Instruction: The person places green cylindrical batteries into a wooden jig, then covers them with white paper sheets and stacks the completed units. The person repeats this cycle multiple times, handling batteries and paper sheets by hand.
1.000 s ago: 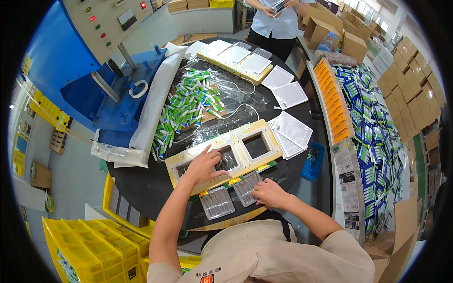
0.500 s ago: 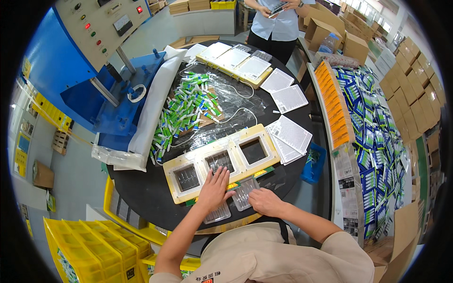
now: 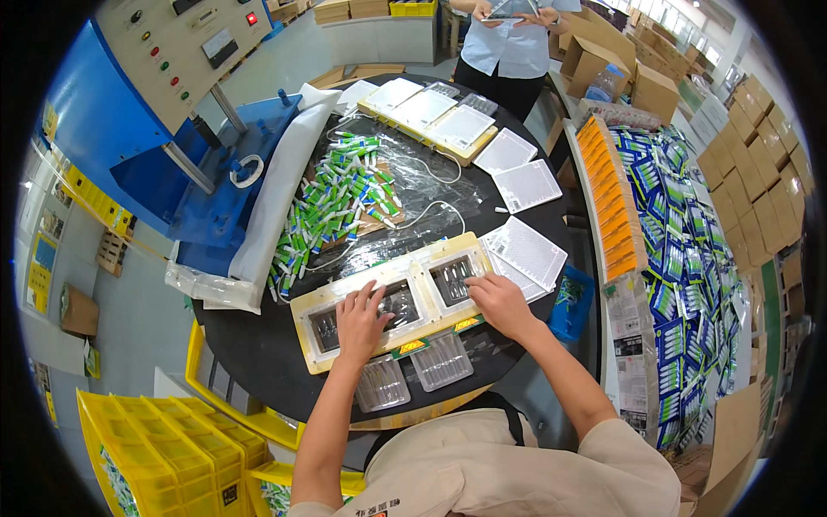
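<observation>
A cream frame fixture [image 3: 422, 284] with three windows lies on the round black table in front of me. My left hand [image 3: 360, 326] rests across it between the left and middle windows, fingers spread and holding nothing. At the right window, my right hand [image 3: 500, 302] has its fingers bent together at the edge of a clear plastic blister tray [image 3: 451, 281] that sits inside. Clear ribbed plastic also shows in the other two windows, partly hidden by my left hand. Two more clear blister trays, a left one [image 3: 382, 385] and a right one [image 3: 443, 362], lie at the frame's near side.
Green-and-white tubes [image 3: 332, 202] lie heaped behind the frame. White cards [image 3: 527, 250] are at its right; a second fixture [image 3: 431, 116] carries cards at the back. A blue press [image 3: 220, 172] stands left, yellow crates [image 3: 172, 448] near left. A person [image 3: 504, 43] stands across the table.
My right hand has moved from the near-side trays up to the right window, where a tray now shows. My left hand has shifted left along the frame. The fixture has turned slightly.
</observation>
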{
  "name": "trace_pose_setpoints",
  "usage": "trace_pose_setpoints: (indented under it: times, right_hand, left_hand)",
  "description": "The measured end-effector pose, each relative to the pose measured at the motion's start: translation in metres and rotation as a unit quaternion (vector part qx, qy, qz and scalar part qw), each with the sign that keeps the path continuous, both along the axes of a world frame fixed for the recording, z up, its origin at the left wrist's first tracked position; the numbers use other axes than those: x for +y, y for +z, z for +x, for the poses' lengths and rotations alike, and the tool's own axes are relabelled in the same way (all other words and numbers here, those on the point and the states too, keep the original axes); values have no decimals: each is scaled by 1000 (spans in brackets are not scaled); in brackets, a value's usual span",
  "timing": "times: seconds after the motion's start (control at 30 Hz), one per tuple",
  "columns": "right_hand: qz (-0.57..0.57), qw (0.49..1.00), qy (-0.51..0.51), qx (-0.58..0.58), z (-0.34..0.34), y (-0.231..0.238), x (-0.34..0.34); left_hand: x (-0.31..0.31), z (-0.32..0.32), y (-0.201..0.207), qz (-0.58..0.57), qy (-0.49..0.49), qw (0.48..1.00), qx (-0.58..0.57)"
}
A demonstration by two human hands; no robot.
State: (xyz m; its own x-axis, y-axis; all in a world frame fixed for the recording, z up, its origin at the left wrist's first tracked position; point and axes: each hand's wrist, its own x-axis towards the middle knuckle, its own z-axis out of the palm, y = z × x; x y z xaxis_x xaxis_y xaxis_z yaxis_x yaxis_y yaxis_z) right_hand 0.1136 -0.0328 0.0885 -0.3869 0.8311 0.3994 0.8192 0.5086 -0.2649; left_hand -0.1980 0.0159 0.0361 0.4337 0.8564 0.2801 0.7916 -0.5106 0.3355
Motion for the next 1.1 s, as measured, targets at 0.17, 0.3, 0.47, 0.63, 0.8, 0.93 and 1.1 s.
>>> trace_pose_setpoints:
  times: [0.17, 0.3, 0.47, 0.63, 0.8, 0.93, 1.1]
  right_hand:
    - [-44, 994, 42, -88, 8, -38, 11]
    - [-54, 996, 56, -34, 10, -34, 11]
    - [-87, 993, 45, 67, 11, -14, 26]
    - [-63, 991, 46, 105, -43, -13, 38]
    - [-61, 990, 102, -79, -105, -36, 45]
    - [-123, 974, 156, -105, -106, -43, 63]
    - [-128, 952, 263, -90, -114, -45, 70]
  left_hand:
    - [-9, 25, -16, 51, 63, 996, 49]
    - [-17, 72, -26, 22, 255, 967, 19]
    - [-20, 100, -15, 5, 306, 951, 35]
    - [-46, 75, -8, 18, 299, 954, -5]
    - [-70, -4, 6, 41, 246, 968, 23]
    - [-66, -60, 15, -53, 194, 977, 70]
    - [-66, -72, 3, -133, 136, 976, 104]
